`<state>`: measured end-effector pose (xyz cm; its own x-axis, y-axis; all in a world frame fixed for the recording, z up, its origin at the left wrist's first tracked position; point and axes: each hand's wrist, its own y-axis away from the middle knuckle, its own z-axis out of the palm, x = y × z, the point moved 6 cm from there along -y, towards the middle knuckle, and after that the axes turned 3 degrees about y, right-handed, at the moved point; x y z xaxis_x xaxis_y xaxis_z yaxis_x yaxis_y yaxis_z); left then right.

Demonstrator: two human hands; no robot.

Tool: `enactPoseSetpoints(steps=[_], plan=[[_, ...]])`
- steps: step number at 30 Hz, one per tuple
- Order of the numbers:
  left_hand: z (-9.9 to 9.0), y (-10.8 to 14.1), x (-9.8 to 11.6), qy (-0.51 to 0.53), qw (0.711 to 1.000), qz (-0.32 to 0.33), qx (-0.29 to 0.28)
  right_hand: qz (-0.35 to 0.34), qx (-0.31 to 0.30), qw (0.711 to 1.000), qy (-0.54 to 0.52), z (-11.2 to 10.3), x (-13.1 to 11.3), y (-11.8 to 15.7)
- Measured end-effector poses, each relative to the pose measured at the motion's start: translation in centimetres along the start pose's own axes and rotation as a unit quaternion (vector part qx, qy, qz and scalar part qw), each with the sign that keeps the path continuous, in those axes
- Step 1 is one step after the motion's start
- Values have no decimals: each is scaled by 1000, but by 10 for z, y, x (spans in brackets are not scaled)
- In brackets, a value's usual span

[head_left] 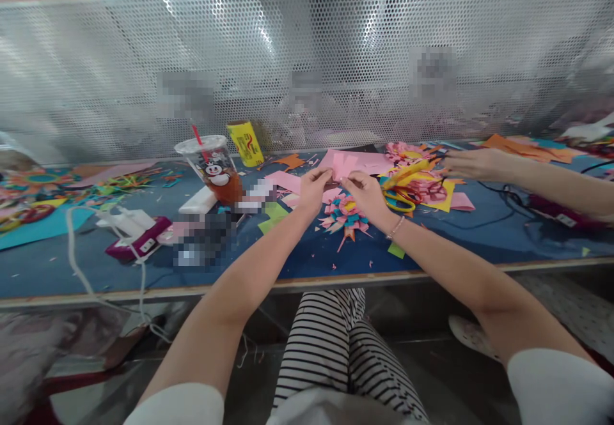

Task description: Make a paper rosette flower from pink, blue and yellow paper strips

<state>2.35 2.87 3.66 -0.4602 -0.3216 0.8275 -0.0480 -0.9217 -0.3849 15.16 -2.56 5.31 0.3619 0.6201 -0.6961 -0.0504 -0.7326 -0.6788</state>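
Observation:
A small piece of pink paper (pixel 343 165) is pinched between my two hands above the table. My left hand (pixel 315 187) is closed on its left lower edge, and my right hand (pixel 367 196) is closed on its right lower edge. Just below my hands lies a pink, blue and orange paper flower (pixel 344 215). Yellow-handled scissors (pixel 400 200) rest to the right of my right hand. Behind the held piece lies a larger pink sheet (pixel 369 161).
A plastic cup with a red straw (pixel 220 176) and a yellow can (pixel 246 144) stand left. A purple power strip (pixel 139 239) with white cables lies farther left. Another person's hand (pixel 467 164) reaches in from the right. A perforated metal screen (pixel 288 48) stands behind the table.

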Motion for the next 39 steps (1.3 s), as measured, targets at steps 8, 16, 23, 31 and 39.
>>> enactPoseSetpoints(steps=[8, 16, 23, 31, 39], plan=[[2, 3, 10, -15, 1000, 24, -1, 10, 8, 1000, -18, 2, -12, 6], [1, 2, 3, -42, 999, 10, -2, 62, 3, 994, -87, 6, 9, 5], [0, 0, -4, -70, 997, 18, -9, 111, -3, 984, -142, 10, 33, 1], [6, 5, 1, -88, 996, 18, -12, 123, 11, 978, -166, 10, 45, -1], [7, 3, -1, -84, 996, 12, -13, 137, 9, 975, -176, 11, 48, -2]])
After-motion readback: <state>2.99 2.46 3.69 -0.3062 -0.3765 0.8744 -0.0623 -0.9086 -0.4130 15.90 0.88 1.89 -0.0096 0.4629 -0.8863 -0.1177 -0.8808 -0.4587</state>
